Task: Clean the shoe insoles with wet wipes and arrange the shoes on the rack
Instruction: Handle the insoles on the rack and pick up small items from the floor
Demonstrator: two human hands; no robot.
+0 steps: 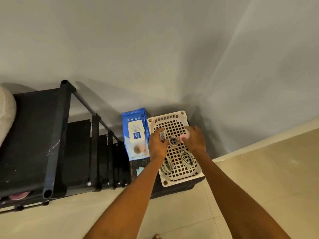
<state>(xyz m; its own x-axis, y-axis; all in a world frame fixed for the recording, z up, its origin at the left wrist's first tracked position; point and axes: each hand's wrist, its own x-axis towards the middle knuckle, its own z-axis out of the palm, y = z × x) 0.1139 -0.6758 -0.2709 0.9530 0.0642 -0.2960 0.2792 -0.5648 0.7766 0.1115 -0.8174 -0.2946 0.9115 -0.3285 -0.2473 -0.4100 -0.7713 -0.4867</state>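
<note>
A blue pack of wet wipes point(136, 134) lies flat beside the black shoe rack point(51, 135), left of a white perforated basket point(174, 125). My left hand point(158, 144) reaches into the basket and grips a small tube with printed lettering point(162, 136). My right hand point(194, 139) is in the basket too, its fingers curled round a small pink object point(183, 138). Between the hands sits a small round roll of tape point(173, 140). No insoles are in view; a pink shoe point(19, 195) shows on a lower shelf of the rack.
Two coiled pale cables point(187, 157) lie in the basket's near half. The basket rests on a dark box point(177, 188) in the wall corner. A pale cushion-like object point(6, 114) sits on the rack's top at far left. Beige floor tiles point(259, 187) spread in front.
</note>
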